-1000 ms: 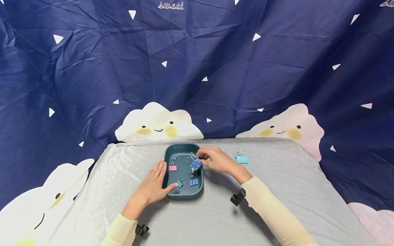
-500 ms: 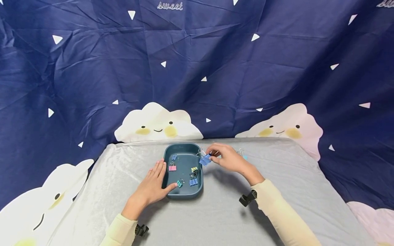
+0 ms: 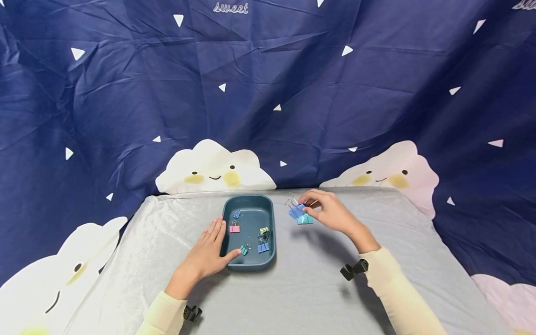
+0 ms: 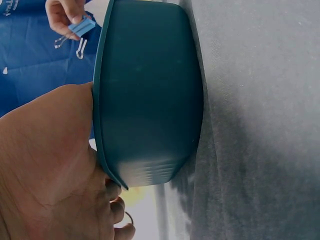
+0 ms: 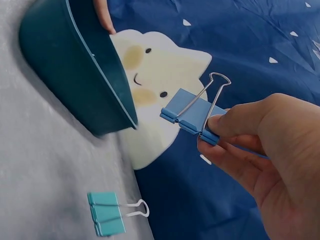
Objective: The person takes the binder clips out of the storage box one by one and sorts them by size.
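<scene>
Right hand [image 3: 331, 213] pinching blue clip [image 3: 295, 211], beside tray [image 3: 248, 266]

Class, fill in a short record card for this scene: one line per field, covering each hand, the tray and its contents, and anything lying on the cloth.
Left hand: left hand rests against the near left edge of the tray, fingers straight.
Right hand: right hand pinches a blue binder clip in the air, right of the tray.
Tray: dark teal tray on the grey cloth.
In tray: pink clip, small blue clip, yellow clip, teal clip, blue clip.
On cloth: turquoise clip, lying below the held clip.
</scene>
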### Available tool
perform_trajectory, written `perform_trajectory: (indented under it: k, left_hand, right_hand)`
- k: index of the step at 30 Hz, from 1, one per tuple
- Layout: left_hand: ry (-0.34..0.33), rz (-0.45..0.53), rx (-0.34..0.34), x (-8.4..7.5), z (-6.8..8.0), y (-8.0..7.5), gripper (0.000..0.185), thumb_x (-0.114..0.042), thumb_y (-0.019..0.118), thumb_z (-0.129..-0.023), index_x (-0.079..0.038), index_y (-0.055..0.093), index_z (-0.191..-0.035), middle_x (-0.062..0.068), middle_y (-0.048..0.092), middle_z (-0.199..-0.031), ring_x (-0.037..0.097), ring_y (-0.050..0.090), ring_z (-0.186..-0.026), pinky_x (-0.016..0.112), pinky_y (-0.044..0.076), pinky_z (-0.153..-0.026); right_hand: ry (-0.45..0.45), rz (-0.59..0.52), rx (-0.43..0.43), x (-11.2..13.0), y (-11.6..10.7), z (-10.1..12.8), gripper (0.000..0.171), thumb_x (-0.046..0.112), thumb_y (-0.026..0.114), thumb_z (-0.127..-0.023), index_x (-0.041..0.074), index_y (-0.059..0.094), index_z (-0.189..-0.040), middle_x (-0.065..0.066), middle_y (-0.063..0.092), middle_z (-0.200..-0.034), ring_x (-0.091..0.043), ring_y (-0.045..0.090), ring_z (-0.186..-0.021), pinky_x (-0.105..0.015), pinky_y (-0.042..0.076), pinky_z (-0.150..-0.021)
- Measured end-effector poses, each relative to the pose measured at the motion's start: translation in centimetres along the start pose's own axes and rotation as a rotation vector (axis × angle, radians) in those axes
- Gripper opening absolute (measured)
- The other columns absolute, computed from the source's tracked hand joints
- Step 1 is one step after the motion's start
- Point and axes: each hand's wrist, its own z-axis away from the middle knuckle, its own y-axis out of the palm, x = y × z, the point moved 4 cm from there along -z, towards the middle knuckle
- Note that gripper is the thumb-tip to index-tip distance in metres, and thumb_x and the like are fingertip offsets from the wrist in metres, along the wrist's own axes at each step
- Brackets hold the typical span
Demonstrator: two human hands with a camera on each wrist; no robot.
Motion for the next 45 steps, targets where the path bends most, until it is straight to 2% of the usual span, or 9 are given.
perform_trajectory:
  k: [7,14,25,35,45]
  left_hand:
    - [-0.002,0.004,-0.011,0.0,0.1,0.0,0.105,-0.066,0.061,-0.1,0.004,0.021,-0.168,0.022,0.014,-0.178,0.042,0.015,-0.166,0.06,0.023,-0.132]
    - [-0.013,-0.001,0.011,0.0,0.1,0.0,0.106,-0.068,0.059,-0.101,0.002,0.017,-0.169,0.018,0.01,-0.18,0.038,0.011,-0.167,0.059,0.02,-0.133]
    - [-0.012,0.005,0.007,0.0,0.0,0.1,0.105,-0.066,0.06,-0.101,0.003,0.018,-0.169,0.019,0.01,-0.179,0.039,0.011,-0.167,0.059,0.02,-0.134]
    - [-0.011,0.005,0.007,-0.1,0.1,0.0,0.105,-0.066,0.059,-0.101,0.004,0.019,-0.168,0.02,0.012,-0.179,0.04,0.013,-0.167,0.06,0.021,-0.133]
    - [-0.008,-0.001,-0.003,-0.1,0.2,-0.2,0.105,-0.066,0.06,-0.101,0.004,0.02,-0.168,0.021,0.014,-0.179,0.041,0.015,-0.166,0.06,0.022,-0.132]
  right_hand:
    - [0.051,0.012,-0.042,-1.3,-1.9,1.4,0.021,0.0,0.078,-0.093,0.007,0.078,-0.112,-0.005,0.077,-0.113,-0.019,0.076,-0.096,-0.03,0.064,-0.084]
    - [0.111,0.014,-0.078,-2.4,-3.7,2.7,0.021,0.0,0.078,-0.093,0.008,0.079,-0.112,-0.005,0.078,-0.113,-0.02,0.076,-0.095,-0.021,0.062,-0.083]
    - [0.16,0.044,-0.145,-4.5,-5.2,4.4,0.02,-0.001,0.078,-0.093,0.007,0.079,-0.111,-0.011,0.079,-0.107,-0.024,0.077,-0.093,-0.015,0.059,-0.081]
    - [0.244,0.058,-0.193,-6.4,-6.4,5.9,0.018,0.0,0.078,-0.093,0.006,0.078,-0.11,-0.014,0.078,-0.104,-0.001,0.069,-0.088,-0.011,0.056,-0.079]
    - [0.291,0.103,-0.215,-8.4,-7.0,7.2,0.018,0.003,0.078,-0.094,0.005,0.077,-0.112,-0.014,0.079,-0.1,-0.004,0.07,-0.086,-0.012,0.055,-0.079]
